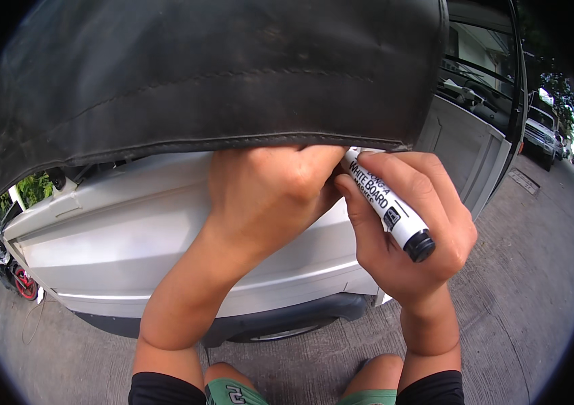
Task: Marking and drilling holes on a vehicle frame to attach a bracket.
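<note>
My right hand (422, 216) is closed around a thick white marker (385, 199) with a black end, tilted so that this end points down toward me. The marker's other end meets the lower hem of a black leather-like cover (246, 74), where its tip is hidden. Just left of it, my left hand (273, 179) is curled in a fist against the underside of that hem. Its fingertips are tucked out of sight, so what they grip cannot be made out. Behind both hands is the white side panel (118, 250) of a vehicle.
A dark bumper-like trim (233, 327) runs below the white panel. The vehicle's grey door and window (466, 135) are at the right. Beyond lie grey concrete pavement (503, 270) and a parked silver vehicle (540, 131). A motorcycle (20, 280) with a red wheel stands far left.
</note>
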`<move>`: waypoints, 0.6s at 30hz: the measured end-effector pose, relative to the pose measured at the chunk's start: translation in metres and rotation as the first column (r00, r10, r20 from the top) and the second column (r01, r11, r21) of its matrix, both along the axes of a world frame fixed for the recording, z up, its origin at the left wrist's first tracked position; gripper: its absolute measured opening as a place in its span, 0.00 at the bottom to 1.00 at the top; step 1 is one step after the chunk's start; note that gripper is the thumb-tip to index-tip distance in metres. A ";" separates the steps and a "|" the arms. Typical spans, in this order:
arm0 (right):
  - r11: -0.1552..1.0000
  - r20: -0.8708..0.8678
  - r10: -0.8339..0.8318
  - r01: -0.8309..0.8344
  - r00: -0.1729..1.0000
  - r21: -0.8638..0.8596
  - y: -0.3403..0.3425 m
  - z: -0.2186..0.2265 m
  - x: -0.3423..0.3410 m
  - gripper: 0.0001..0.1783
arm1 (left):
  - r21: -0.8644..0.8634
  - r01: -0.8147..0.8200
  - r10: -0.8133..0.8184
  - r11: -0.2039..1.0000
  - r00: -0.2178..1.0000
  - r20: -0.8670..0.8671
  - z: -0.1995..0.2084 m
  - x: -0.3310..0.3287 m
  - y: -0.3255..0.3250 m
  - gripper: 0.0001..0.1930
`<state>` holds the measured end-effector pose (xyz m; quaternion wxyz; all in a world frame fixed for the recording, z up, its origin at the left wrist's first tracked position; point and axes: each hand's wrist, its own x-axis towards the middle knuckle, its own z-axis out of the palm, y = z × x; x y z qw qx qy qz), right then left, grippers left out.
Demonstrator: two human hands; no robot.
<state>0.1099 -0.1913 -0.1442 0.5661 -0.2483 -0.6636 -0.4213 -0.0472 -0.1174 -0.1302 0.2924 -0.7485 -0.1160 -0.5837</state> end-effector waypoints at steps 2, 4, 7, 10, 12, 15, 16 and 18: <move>0.997 0.018 0.032 -0.033 0.999 0.070 0.006 -0.003 0.002 0.14 | 0.034 0.032 -0.032 0.999 0.999 0.003 0.000 0.001 0.000 0.18; 0.998 0.000 0.045 -0.045 0.999 0.053 0.007 -0.001 0.002 0.14 | 0.021 0.036 -0.036 0.999 0.999 0.010 0.002 0.003 0.001 0.18; 0.995 0.000 0.085 -0.085 0.996 0.046 0.008 -0.002 0.013 0.18 | -0.006 0.022 -0.022 1.000 1.000 0.009 0.000 0.002 0.002 0.16; 0.978 -0.166 0.206 -0.207 0.964 0.009 -0.021 -0.036 0.025 0.20 | 0.070 -0.003 0.000 0.998 0.999 0.050 0.002 0.003 0.013 0.07; 0.965 -0.242 0.260 -0.258 0.935 0.040 -0.034 -0.061 0.033 0.19 | 0.165 0.001 -0.015 0.986 0.997 0.080 0.004 0.009 0.015 0.02; 0.890 -0.379 0.413 -0.455 0.828 -0.021 -0.036 -0.106 0.030 0.19 | 0.228 0.059 -0.072 0.972 0.996 0.050 0.000 0.005 0.024 0.03; 0.864 -0.420 0.443 -0.502 0.792 -0.035 -0.040 -0.116 0.029 0.20 | 0.149 0.064 -0.060 0.987 0.998 -0.030 -0.001 -0.003 0.014 0.08; 0.841 -0.501 0.468 -0.541 0.727 0.002 -0.041 -0.139 0.031 0.22 | 0.128 0.109 -0.102 0.986 0.993 -0.061 -0.014 -0.007 0.003 0.08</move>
